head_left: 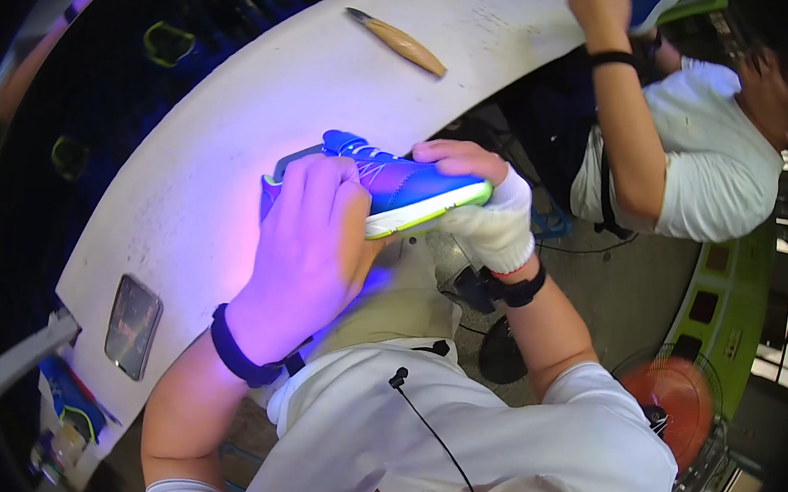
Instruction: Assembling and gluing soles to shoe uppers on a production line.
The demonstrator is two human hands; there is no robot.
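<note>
A blue sports shoe (409, 186) with a white and lime-green sole is held over the near edge of a curved white worktable (265, 113). My left hand (310, 239) wraps around the shoe's heel end, bare and lit by purple light. My right hand (477, 206), wearing a white fingerless glove, grips the toe end from the right. Both wrists carry black bands.
A wooden-handled brush (398, 40) lies on the far part of the table. A flat grey rectangular plate (132, 326) sits on the table at lower left. Another person in a white shirt (701, 160) works at upper right, a hand (602, 11) on the table. An orange fan (676, 402) stands lower right.
</note>
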